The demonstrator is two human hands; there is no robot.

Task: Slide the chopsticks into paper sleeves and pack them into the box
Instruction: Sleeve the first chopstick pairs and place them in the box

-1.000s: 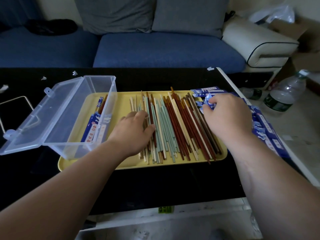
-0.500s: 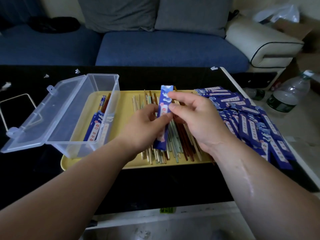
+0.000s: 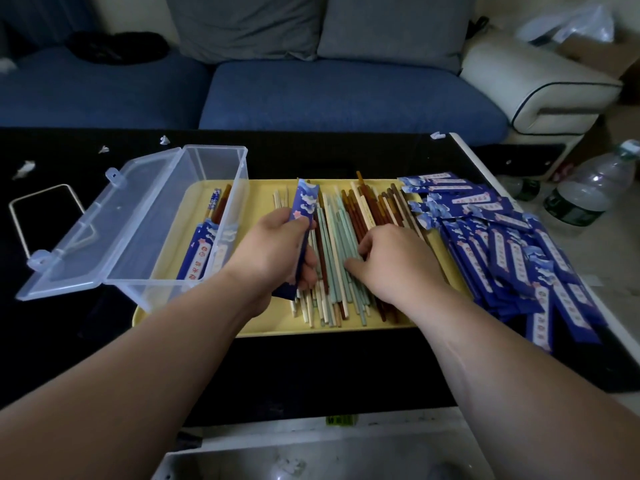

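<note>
1. Head view: the left hand point(image 3: 273, 247) grips one blue paper sleeve point(image 3: 304, 206). Its thumb lies on the near face and its fingers point(image 3: 309, 263) curl round the far edge.
2. The sleeve stands tilted over the left part of the chopsticks point(image 3: 332, 233). Its open top end points away from the person and its lower end sticks out below the palm.
3. The right hand point(image 3: 394, 261) lies palm down on the chopstick pile just beside the sleeve. Its bent fingers point(image 3: 369, 242) touch the brown and teal sticks and the thumb rests on the teal ones. I cannot tell whether it has pinched a stick.
4. The loose chopsticks, cream, teal and brown, lie side by side on a yellow tray point(image 3: 263, 199) on the black table point(image 3: 311, 368).
5. A clear plastic box point(image 3: 166, 216) sits on the tray's left end with its lid swung open to the left. A few sleeved pairs point(image 3: 201, 251) lie inside.
6. A heap of empty sleeves point(image 3: 502, 244) spreads to the right of the tray, near the right hand.
7. A blue sofa point(image 3: 346, 95) stands behind the table and a water bottle point(image 3: 585, 192) on the floor at right.
</note>
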